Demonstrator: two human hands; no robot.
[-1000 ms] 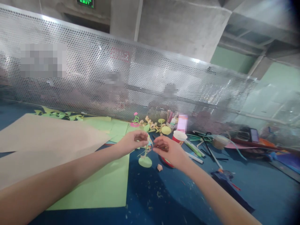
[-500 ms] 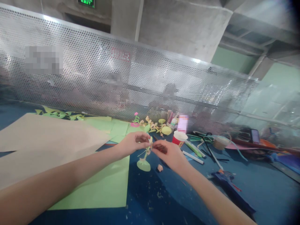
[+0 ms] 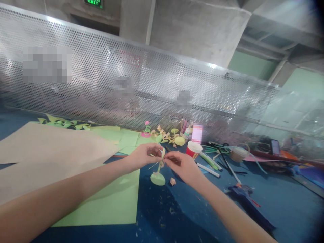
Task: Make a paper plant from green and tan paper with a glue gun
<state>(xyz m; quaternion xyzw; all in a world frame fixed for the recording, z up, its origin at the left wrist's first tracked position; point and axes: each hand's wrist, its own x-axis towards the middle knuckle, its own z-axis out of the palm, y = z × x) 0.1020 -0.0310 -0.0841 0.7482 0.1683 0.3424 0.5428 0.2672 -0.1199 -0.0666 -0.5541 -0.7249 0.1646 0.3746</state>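
Observation:
Between my two hands is a small paper craft (image 3: 158, 179), with a pale green disc at its lower end and a thin stem wound with pinkish paper. My left hand (image 3: 146, 157) pinches its upper part between thumb and fingers. From the other side, my right hand (image 3: 182, 166) pinches at the same spot, fingertips almost meeting the left ones. The exact piece under the right fingertips is partly hidden. Just right of the disc, a crumpled pink scrap (image 3: 172, 181) lies on the blue table (image 3: 162, 216).
Green paper (image 3: 113, 209) and beige sheets (image 3: 58, 145) spread at left under my left arm. Behind my hands stand a red-and-white paper cup (image 3: 193, 149) and curled paper pieces (image 3: 164, 135). Markers (image 3: 209, 169), a glue gun (image 3: 249, 206) and a perforated metal screen (image 3: 101, 74) are also around.
The disc of the paper craft has swung slightly to the right. My right fingertips have closed in a little at the top of the stem; both arms stay nearly in place.

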